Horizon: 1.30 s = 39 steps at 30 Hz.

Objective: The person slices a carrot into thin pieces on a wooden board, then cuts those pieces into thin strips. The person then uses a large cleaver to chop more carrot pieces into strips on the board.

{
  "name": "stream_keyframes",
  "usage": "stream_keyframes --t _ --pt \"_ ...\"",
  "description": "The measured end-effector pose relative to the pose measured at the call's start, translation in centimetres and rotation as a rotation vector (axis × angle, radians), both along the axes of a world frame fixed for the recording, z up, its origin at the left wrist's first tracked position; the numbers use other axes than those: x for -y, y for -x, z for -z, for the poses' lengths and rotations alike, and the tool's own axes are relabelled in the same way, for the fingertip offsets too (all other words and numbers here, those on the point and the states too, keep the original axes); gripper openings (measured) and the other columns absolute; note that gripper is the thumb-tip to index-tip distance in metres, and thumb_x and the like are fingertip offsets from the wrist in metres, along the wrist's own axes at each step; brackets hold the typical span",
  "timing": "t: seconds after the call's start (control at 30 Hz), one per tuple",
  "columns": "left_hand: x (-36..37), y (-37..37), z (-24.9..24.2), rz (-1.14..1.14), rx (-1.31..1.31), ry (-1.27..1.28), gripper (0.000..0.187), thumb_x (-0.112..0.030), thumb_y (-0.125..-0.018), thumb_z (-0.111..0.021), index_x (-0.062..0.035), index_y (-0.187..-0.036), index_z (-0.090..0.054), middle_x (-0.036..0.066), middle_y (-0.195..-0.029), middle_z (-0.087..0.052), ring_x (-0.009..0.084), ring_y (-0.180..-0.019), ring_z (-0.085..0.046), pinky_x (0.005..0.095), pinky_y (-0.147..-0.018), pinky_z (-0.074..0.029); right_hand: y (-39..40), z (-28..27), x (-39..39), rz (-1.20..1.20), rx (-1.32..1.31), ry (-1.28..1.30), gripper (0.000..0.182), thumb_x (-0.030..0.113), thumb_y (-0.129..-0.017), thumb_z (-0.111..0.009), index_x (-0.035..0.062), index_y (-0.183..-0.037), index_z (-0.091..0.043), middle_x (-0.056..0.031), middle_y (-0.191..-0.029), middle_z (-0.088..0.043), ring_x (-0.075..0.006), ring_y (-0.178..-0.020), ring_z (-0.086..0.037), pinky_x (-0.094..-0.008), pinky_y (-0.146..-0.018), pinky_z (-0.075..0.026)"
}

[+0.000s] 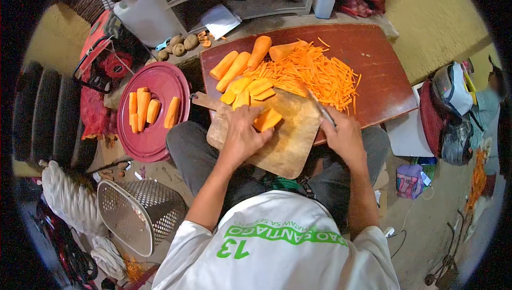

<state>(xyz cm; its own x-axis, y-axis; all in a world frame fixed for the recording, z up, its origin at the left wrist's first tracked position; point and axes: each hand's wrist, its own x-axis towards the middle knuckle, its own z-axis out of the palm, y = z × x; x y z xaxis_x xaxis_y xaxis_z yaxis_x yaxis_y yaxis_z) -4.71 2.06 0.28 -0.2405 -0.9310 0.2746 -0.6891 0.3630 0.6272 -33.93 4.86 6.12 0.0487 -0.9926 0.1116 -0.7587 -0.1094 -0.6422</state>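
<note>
A wooden cutting board (290,141) rests across my lap, overlapping the red-brown table's near edge. Over its left half, my left hand (246,133) has its fingers curled, with a thick carrot slice (268,120) between thumb and forefinger. Flat carrot slices (260,86) lie just beyond those fingertips. My right hand (343,133) is closed round the handle of a knife (323,110), whose blade points away toward the board's far right corner. Beyond the board spreads a heap of carrot strips (314,71). Peeled whole carrots (234,71) lie at the heap's left.
The red-brown table (381,85) stands in front of me. More peeled carrots (142,107) sit on a round red lid (173,85) at left. A perforated basket (125,218) lies on the floor at lower left. Brown round vegetables (184,45) and a white jug (324,1) stand behind.
</note>
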Motion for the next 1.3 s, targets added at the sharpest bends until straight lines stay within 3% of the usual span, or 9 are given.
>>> stream_keyframes --t 0.13,0.33,0.43,0.5,0.73,0.83,0.93,1.13,1.3 --pt "-2.3 0.5 1.4 -0.006 0.088 0.109 0.054 -0.031 -0.077 -0.09 -0.0027 -0.12 -0.075 0.017 -0.102 -0.062 0.0367 -0.102 -0.059 0.0496 -0.09 -0.039 -0.2 -0.8 0.2 0.001 0.089 -0.022 0.027 0.022 -0.101 -0.068 0.0037 -0.12 -0.072 -0.0266 -0.096 -0.074 -0.0464 -0.092 -0.074 -0.0529 -0.078 -0.056" --pt "-4.5 0.9 1.0 0.034 0.042 0.004 0.049 -0.032 -0.086 -0.086 -0.004 -0.124 -0.072 0.016 -0.096 -0.061 0.0364 -0.098 -0.06 0.0485 -0.089 -0.039 -1.9 0.1 -4.2 -0.046 0.22 -0.214 0.028 0.02 -0.102 -0.067 0.0026 -0.122 -0.072 -0.0279 -0.099 -0.074 -0.0451 -0.095 -0.075 -0.0501 -0.083 -0.057" --pt "-5.5 1.2 0.8 0.13 -0.002 0.007 0.055 -0.03 -0.083 -0.091 -0.0016 -0.126 -0.072 0.017 -0.099 -0.065 0.0379 -0.09 -0.062 0.0508 -0.088 -0.047 -2.8 -0.5 -6.1 -0.06 0.328 -0.301 0.034 0.018 -0.103 -0.065 0.0023 -0.132 -0.069 -0.0283 -0.109 -0.075 -0.0461 -0.103 -0.075 -0.0486 -0.087 -0.058" --pt "-5.6 1.1 1.1 0.114 0.041 0.004 0.054 -0.029 -0.083 -0.091 -0.0037 -0.127 -0.073 0.018 -0.106 -0.065 0.038 -0.096 -0.062 0.0503 -0.09 -0.047 -3.0 0.0 -6.7 -0.088 0.348 -0.287 0.036 0.016 -0.103 -0.064 0.0026 -0.136 -0.068 -0.0282 -0.111 -0.075 -0.0468 -0.104 -0.074 -0.048 -0.088 -0.058" --pt "-1.9 -0.4 1.3 0.159 0.012 0.093 0.049 -0.03 -0.085 -0.089 -0.0036 -0.124 -0.075 0.019 -0.116 -0.062 0.0395 -0.104 -0.059 0.0497 -0.094 -0.048 -3.6 0.2 -4.3 -0.239 0.337 -0.204 0.027 0.017 -0.102 -0.063 0.0029 -0.125 -0.068 -0.0289 -0.103 -0.072 -0.049 -0.099 -0.071 -0.0518 -0.084 -0.056" --pt "-2.6 -0.9 1.5 0.188 0.029 0.025 0.046 -0.027 -0.086 -0.088 -0.0022 -0.122 -0.075 0.02 -0.118 -0.062 0.0402 -0.105 -0.059 0.0494 -0.096 -0.049 -3.8 -0.1 -4.6 -0.268 0.218 -0.306 0.026 0.017 -0.102 -0.064 0.0035 -0.124 -0.064 -0.0279 -0.1 -0.071 -0.05 -0.096 -0.071 -0.0542 -0.082 -0.056" --pt "-4.0 -0.3 1.1 0.176 0.093 0.072 0.041 -0.022 -0.088 -0.085 -0.0009 -0.121 -0.075 0.022 -0.119 -0.062 0.0406 -0.107 -0.059 0.0495 -0.098 -0.05 -4.4 -1.2 -6.2 -0.302 0.069 -0.307 0.03 0.012 -0.104 -0.062 -0.0028 -0.13 -0.064 -0.024 -0.1 -0.072 -0.044 -0.093 -0.071 -0.0446 -0.081 -0.057" --pt "-5.1 0.8 0.5 0.26 0.25 0.155 0.043 -0.012 -0.07 -0.081 -0.0006 -0.111 -0.071 0.017 -0.116 -0.06 0.0373 -0.108 -0.054 0.0477 -0.088 -0.046 -5.1 -0.7 -10.3 -0.353 -0.121 -0.166 0.04 0.018 -0.104 -0.066 0.0002 -0.139 -0.058 -0.022 -0.105 -0.072 -0.0444 -0.092 -0.072 -0.0529 -0.076 -0.059" --pt "-4.6 0.7 0.8 0.277 0.243 0.106 0.04 -0.012 -0.072 -0.08 -0.0004 -0.109 -0.071 0.016 -0.116 -0.06 0.037 -0.107 -0.054 0.0485 -0.09 -0.046 -5.7 -2.6 -9.9 -0.349 -0.196 -0.271 0.047 0.018 -0.104 -0.065 -0.0018 -0.144 -0.051 -0.0212 -0.107 -0.07 -0.0419 -0.093 -0.073 -0.0524 -0.074 -0.059"
